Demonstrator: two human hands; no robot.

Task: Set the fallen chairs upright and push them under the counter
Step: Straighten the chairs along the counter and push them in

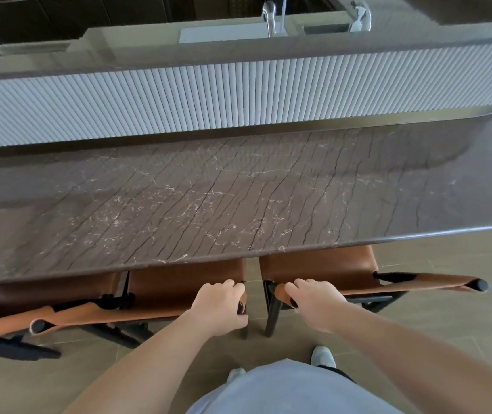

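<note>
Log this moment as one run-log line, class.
left hand grips middle chair | right hand grips right chair | chairs upright, seats under counter

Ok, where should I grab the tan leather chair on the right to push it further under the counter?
Grip the tan leather chair's rolled backrest top from behind, standing side. It's upright, seat already partly beneath the dark veined stone counter, so the backrest is the nearest bar. The right hand already curls over its left end.

I see three chairs upright, seats under the counter (208, 204): middle chair (185, 282) at 12 o'clock, right chair (328, 264) at 1, left chair (44, 297) at 10.
</note>
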